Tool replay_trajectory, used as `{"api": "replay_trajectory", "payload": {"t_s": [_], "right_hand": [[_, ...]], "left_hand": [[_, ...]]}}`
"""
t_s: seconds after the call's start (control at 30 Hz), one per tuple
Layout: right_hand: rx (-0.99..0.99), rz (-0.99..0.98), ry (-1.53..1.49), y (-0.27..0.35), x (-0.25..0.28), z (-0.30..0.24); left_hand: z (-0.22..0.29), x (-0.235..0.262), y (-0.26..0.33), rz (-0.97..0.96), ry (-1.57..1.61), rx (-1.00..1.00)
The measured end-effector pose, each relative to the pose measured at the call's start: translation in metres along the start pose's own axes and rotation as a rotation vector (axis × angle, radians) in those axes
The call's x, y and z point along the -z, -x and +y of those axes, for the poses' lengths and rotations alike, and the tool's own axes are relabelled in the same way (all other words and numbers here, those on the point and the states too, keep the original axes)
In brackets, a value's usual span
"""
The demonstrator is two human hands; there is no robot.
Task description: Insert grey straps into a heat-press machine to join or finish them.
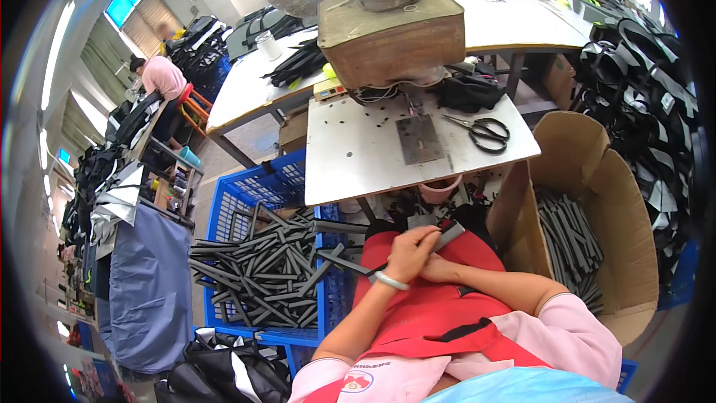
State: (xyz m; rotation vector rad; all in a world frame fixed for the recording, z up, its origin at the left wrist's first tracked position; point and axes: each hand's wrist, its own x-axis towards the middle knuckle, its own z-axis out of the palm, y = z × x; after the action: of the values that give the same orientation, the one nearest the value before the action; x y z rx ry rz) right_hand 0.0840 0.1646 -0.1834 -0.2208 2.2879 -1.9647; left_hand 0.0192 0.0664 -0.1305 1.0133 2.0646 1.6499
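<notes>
Over my red apron (477, 254), my left hand (412, 255) crosses on top of my right hand (438, 267), close together in my lap. A pale bracelet is on my left wrist. The fingers of my left hand are curled around a grey foam strip (452, 236), whose end sticks out toward the upper right. Most of my right hand's fingers lie hidden under the left hand and the strip. To the left, a blue plastic basket (323, 295) holds a heap of similar dark grey strips (272, 269), several poking out over its rim toward my lap.
Ahead stands a white sewing table (339, 168) with a machine, a metal plate (419, 139) and black scissors (483, 133). At right, a cardboard box (626, 254) contains more grey strips. Black bundles (641, 97) are piled beyond it. A person in pink (164, 78) sits far left.
</notes>
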Motion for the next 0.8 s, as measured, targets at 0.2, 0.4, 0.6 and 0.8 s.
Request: {"api": "replay_trajectory", "payload": {"t_s": [0.2,0.4,0.6,0.8], "right_hand": [[-0.131,0.235,-0.405,0.009,0.064,-0.054],[-0.584,0.001,-0.408,0.045,0.085,-0.042],[0.302,0.059,0.647,0.04,0.079,-0.138],[0.153,0.152,0.499,0.021,0.106,-0.167]], "left_hand": [[-0.027,0.076,0.029,-0.125,-0.211,0.093],[0.003,0.1,0.017,-0.339,-0.189,0.22],[0.053,0.088,-0.028,-0.557,-0.043,0.219],[0.135,0.076,-0.075,-0.664,0.405,0.287]]}}
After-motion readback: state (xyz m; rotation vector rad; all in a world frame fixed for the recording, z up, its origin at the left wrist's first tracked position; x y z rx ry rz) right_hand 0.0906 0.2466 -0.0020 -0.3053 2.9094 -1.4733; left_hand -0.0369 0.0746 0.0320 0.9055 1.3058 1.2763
